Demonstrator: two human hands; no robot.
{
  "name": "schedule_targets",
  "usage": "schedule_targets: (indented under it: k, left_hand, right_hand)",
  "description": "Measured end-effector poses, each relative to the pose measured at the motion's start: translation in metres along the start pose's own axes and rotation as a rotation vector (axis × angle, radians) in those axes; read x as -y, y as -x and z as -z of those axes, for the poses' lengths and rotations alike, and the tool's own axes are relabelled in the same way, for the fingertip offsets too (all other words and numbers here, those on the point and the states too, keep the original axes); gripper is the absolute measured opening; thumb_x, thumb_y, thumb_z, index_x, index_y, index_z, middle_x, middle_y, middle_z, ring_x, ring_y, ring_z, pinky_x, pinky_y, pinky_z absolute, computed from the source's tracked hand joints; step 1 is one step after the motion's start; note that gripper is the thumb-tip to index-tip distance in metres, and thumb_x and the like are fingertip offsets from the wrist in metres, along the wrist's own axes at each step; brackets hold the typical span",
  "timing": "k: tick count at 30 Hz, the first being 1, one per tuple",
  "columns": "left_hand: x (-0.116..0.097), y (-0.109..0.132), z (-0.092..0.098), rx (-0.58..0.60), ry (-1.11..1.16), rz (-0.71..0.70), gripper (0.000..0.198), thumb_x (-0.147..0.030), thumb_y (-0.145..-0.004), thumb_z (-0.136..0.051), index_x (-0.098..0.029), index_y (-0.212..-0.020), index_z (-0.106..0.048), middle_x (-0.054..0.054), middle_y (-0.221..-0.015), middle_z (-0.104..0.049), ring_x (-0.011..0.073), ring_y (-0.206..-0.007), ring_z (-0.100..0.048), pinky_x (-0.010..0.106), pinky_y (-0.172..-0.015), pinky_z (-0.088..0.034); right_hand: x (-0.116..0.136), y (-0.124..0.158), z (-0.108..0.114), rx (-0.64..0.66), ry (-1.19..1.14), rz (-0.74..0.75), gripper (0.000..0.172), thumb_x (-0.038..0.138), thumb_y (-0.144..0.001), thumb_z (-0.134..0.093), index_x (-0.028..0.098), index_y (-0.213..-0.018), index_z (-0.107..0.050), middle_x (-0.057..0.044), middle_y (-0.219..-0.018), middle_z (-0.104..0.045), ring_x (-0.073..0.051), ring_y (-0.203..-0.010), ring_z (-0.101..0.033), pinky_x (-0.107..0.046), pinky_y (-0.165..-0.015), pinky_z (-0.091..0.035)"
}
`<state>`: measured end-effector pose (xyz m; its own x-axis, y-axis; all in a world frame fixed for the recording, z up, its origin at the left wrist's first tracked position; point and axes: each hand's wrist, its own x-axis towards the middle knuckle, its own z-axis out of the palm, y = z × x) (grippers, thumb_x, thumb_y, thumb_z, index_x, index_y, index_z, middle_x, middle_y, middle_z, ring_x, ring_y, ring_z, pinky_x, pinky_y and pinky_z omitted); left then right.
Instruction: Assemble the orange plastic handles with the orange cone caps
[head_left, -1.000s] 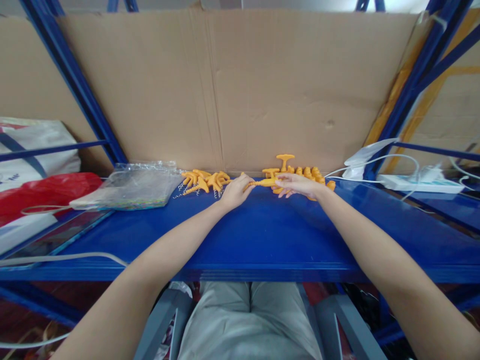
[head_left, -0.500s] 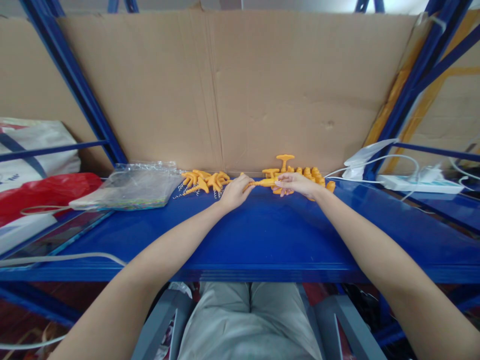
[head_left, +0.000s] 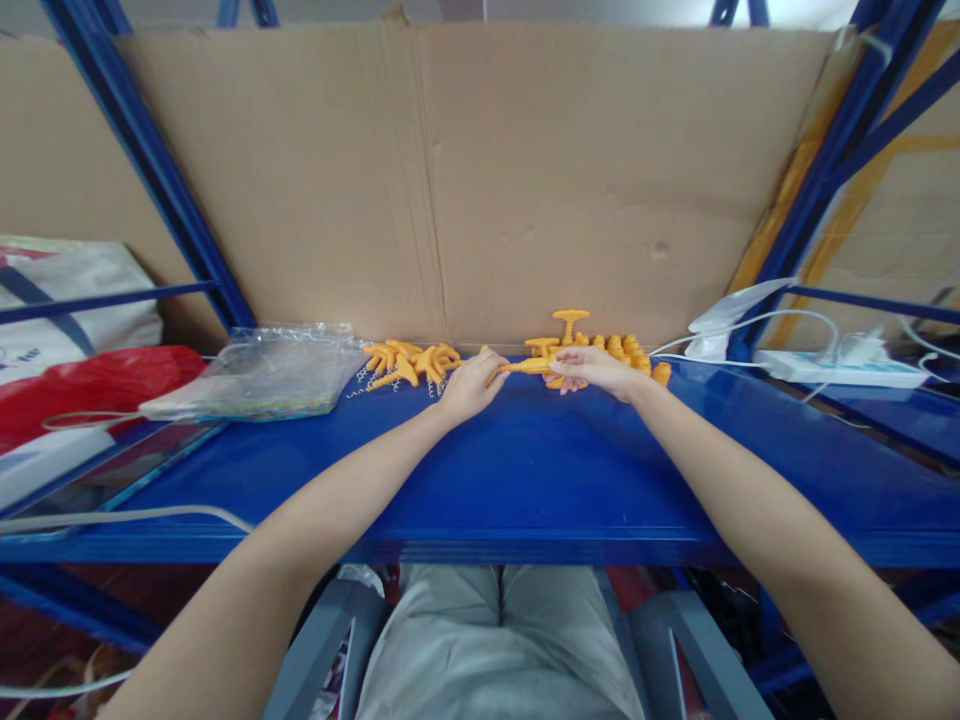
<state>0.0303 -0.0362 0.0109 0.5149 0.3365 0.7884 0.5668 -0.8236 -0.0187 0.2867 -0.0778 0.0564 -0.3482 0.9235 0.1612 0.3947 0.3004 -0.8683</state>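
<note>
And here it is, the orange corkscrew (head_left: 529, 367), drawn out in a line between two hands above the back of the table, close to the cardboard sheet (head_left: 600, 190). The left hand (head_left: 471, 384) is closed around one end, its fingers hiding that tip; the right hand (head_left: 600, 370) pinches the other between thumb and fingertips, lower fingers hanging loose. Gripped from opposite ends like that, it's presumably being kept steady and in line. Look left: a pile of T-shaped handles (head_left: 397, 362), metal spirals toward the near side, just beside the left hand. On the right, a T-handled piece (head_left: 570, 322) standing upright and a cluster of orange sleeves (head_left: 621, 346), partly behind the right hand, within easy reach, I'd judge. Nearer in, the blue table (head_left: 517, 470) lies bare, leaving room for both forearms.
</note>
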Motion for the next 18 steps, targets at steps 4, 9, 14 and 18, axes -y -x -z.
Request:
schedule_targets:
  k: [4,9,14,18]
  left_hand:
    - [-0.0005,-0.0001,0.0009,0.001,-0.008,0.002,0.013,-0.025,-0.097,-0.052,-0.018,-0.100,-0.063,0.006,-0.092,-0.067,0.0203,-0.091,-0.066,0.034,-0.081,-0.054]
    - [-0.0019,-0.0001,0.0021,0.009,0.002,-0.003,0.016,-0.028,-0.099,-0.050,-0.019,-0.100,-0.063,0.006,-0.093,-0.067,0.0201,-0.092,-0.066,0.034,-0.083,-0.055]
    - [-0.0024,0.0003,0.0017,0.005,0.009,0.004,0.016,-0.029,-0.099,-0.050,-0.020,-0.100,-0.063,0.006,-0.092,-0.067,0.0199,-0.092,-0.066,0.034,-0.083,-0.054]
    - [-0.0016,-0.0006,-0.0004,-0.001,0.029,0.012,0.016,-0.028,-0.099,-0.050,-0.019,-0.100,-0.063,0.006,-0.092,-0.068,0.0200,-0.093,-0.066,0.033,-0.083,-0.054]
  right_hand:
    - [0.0010,0.0002,0.0007,0.011,0.024,0.007,0.048,0.066,-0.077,-0.071,0.019,-0.088,-0.069,-0.009,-0.091,-0.077,-0.014,-0.066,-0.067,-0.025,-0.057,-0.048]
    - [0.0036,0.0012,-0.0018,0.021,0.060,-0.017,0.062,0.079,-0.078,-0.059,0.018,-0.075,-0.069,-0.012,-0.083,-0.076,-0.018,-0.069,-0.067,-0.031,-0.067,-0.051]
    - [0.0048,0.0009,-0.0053,-0.011,0.013,-0.036,0.063,0.080,-0.080,-0.056,0.018,-0.073,-0.066,-0.012,-0.075,-0.074,-0.019,-0.065,-0.067,-0.032,-0.064,-0.053]
    - [0.0033,-0.0017,-0.0022,0.000,0.047,-0.038,0.060,0.077,-0.084,-0.052,0.019,-0.080,-0.067,-0.012,-0.082,-0.075,-0.019,-0.063,-0.067,-0.032,-0.062,-0.054]
